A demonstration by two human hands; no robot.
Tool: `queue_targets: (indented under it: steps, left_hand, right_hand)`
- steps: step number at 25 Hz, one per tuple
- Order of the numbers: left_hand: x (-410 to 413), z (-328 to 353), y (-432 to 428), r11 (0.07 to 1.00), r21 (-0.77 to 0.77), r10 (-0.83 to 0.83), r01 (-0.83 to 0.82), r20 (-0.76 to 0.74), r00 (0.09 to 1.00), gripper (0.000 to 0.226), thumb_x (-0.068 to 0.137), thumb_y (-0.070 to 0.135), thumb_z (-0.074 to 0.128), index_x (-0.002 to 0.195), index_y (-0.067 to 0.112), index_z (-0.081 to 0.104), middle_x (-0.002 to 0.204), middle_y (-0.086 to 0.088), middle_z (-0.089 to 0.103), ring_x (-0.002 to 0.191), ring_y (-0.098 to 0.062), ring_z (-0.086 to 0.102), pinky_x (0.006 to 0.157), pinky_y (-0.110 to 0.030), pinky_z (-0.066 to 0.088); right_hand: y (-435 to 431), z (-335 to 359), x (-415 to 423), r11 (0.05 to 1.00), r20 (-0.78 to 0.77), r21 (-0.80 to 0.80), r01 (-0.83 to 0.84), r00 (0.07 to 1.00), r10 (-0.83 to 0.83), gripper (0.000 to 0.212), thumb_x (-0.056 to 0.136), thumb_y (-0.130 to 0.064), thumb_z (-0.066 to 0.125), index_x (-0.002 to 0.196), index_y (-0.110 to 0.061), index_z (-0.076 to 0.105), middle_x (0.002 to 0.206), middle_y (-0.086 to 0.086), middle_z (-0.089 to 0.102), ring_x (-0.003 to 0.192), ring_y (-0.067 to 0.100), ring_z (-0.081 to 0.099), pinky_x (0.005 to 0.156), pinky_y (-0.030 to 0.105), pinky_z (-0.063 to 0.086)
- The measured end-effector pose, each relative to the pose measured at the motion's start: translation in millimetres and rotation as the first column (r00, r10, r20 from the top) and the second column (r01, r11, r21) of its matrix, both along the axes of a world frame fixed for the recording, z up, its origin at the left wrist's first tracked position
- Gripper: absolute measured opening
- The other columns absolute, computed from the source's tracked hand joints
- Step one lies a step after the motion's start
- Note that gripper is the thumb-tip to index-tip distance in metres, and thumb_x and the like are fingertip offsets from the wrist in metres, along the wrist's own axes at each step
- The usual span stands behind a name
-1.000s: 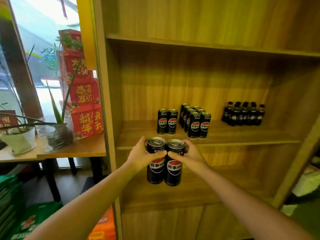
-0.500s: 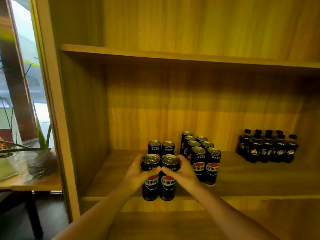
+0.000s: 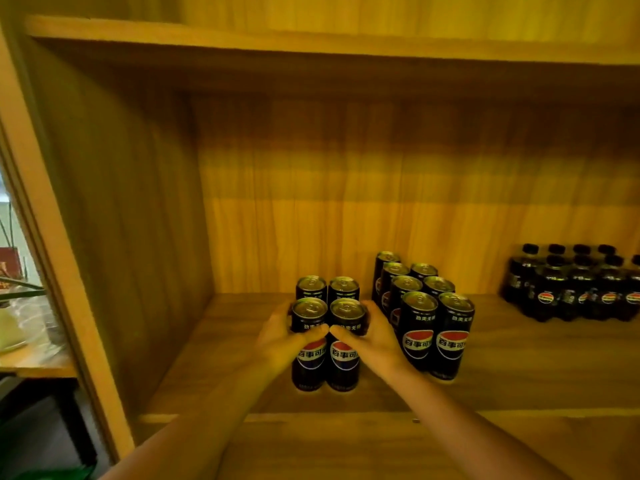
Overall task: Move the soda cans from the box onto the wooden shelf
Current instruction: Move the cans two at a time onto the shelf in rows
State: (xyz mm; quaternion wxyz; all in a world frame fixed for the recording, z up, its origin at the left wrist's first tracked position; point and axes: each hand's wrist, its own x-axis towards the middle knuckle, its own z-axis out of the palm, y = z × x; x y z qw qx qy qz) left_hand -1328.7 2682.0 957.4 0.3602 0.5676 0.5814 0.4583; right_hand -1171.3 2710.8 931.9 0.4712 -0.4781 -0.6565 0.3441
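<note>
Two cans (image 3: 325, 344), lately carried outside, now stand on shelf (image 3: 519, 368), lower centre; left hand (image 3: 282, 341) and right hand (image 3: 375, 341) still clasp them. Release pending.

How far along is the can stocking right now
Done: a block of cans and a pair of cans already stand on the shelf. In hand: the left hand and right hand each grip one can, the two held cans pressed together just in front of that pair, bottoms at the shelf board. Left: letting go. The box is out of view, so remaining cans can't be counted.
</note>
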Motion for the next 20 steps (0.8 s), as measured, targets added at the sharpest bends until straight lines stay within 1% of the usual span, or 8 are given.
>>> queue_targets:
  steps: [2,5,7,10,12,14,17,20]
  left_hand:
    - [-0.1,-4.3,1.4,1.0,0.021,0.013,-0.012,-0.022,1.0,0.071,0.068,0.026,0.078,0.129,0.017,0.043,0.131,-0.006,0.056,0.121,-0.024,0.053,0.098,-0.038,0.045]
    - [-7.3,-25.8,-5.8,1.0,0.028,0.01,-0.01,0.002,1.0,0.084,0.065,0.039,0.078,0.135,0.02,0.036,0.139,-0.003,0.046,0.129,-0.023,0.046,0.101,-0.037,0.043]
    - [-12.8,-47.9,-11.0,0.999,-0.031,0.023,-0.03,-0.188,0.982,0.093,0.066,0.058,0.068,0.141,0.023,0.026,0.148,-0.002,0.032,0.137,-0.024,0.033,0.108,-0.044,0.035]
    - [-14.8,-78.1,-14.3,0.987,-0.109,0.004,-0.115,-0.705,0.709,0.108,0.062,0.087,0.022,0.146,0.02,0.016,0.156,-0.006,0.012,0.145,-0.025,0.008,0.117,-0.05,0.005]
    - [-10.7,-87.3,-10.0,0.992,-0.082,-0.009,-0.097,-0.807,0.591,0.131,0.039,0.09,-0.016,0.147,0.019,0.009,0.158,-0.007,0.003,0.146,-0.025,-0.004,0.114,-0.052,-0.008]
    - [-6.7,-90.3,-3.5,0.991,-0.095,-0.028,-0.097,-0.841,0.54,0.131,0.038,0.083,-0.023,0.147,0.017,0.006,0.158,-0.009,-0.001,0.146,-0.025,-0.007,0.113,-0.053,-0.01]
    - [-4.6,-89.8,4.0,0.985,-0.117,-0.035,-0.128,-0.857,0.513,0.101,0.07,0.079,0.001,0.147,0.015,0.001,0.158,-0.009,-0.002,0.145,-0.026,-0.007,0.113,-0.053,-0.01]
    - [-6.6,-91.1,12.9,0.986,-0.122,-0.052,-0.113,-0.871,0.488,0.089,0.081,0.072,0.015,0.147,0.015,-0.001,0.158,-0.009,-0.003,0.146,-0.025,-0.007,0.114,-0.052,-0.01]
  right_hand:
    - [-2.8,-0.3,-1.6,1.0,0.01,0.023,0.022,1.0,-0.022,0.065,0.067,-0.037,0.076,0.121,-0.018,0.045,0.117,-0.002,0.061,0.107,0.01,0.057,0.089,0.027,0.046]
    - [-10.9,-23.4,1.3,0.998,-0.021,0.015,0.068,0.997,-0.068,0.091,0.054,-0.061,0.073,0.128,-0.023,0.034,0.125,-0.006,0.056,0.115,0.009,0.054,0.096,0.033,0.047]
    - [-20.1,-47.2,3.7,0.989,0.136,-0.017,0.147,0.98,-0.144,0.106,0.051,-0.084,0.053,0.136,-0.026,0.027,0.138,-0.004,0.047,0.126,0.014,0.046,0.102,0.04,0.044]
    - [-28.2,-71.3,1.4,0.965,0.64,0.029,0.26,0.737,-0.218,0.125,0.044,-0.094,-0.006,0.139,-0.021,0.03,0.145,0.001,0.04,0.134,0.021,0.036,0.11,0.039,0.034]
    - [-25.5,-76.4,-7.4,0.937,0.705,0.14,0.32,0.633,-0.321,0.128,0.047,-0.087,-0.02,0.135,-0.015,0.039,0.14,0.006,0.047,0.131,0.024,0.041,0.108,0.04,0.033]
    - [-24.0,-77.2,-12.5,0.913,0.693,0.192,0.36,0.609,-0.386,0.106,0.069,-0.082,-0.001,0.131,-0.009,0.046,0.135,0.011,0.053,0.128,0.027,0.046,0.105,0.043,0.036]
    - [-18.2,-77.7,-13.7,0.917,0.735,0.17,0.36,0.574,-0.362,0.076,0.08,-0.063,0.041,0.13,-0.006,0.046,0.135,0.013,0.052,0.128,0.028,0.045,0.106,0.042,0.035]
    - [-14.2,-76.4,-15.1,0.896,0.734,0.2,0.396,0.546,-0.405,0.075,0.079,-0.066,0.037,0.117,-0.003,0.058,0.12,0.016,0.064,0.116,0.03,0.057,0.096,0.045,0.045]
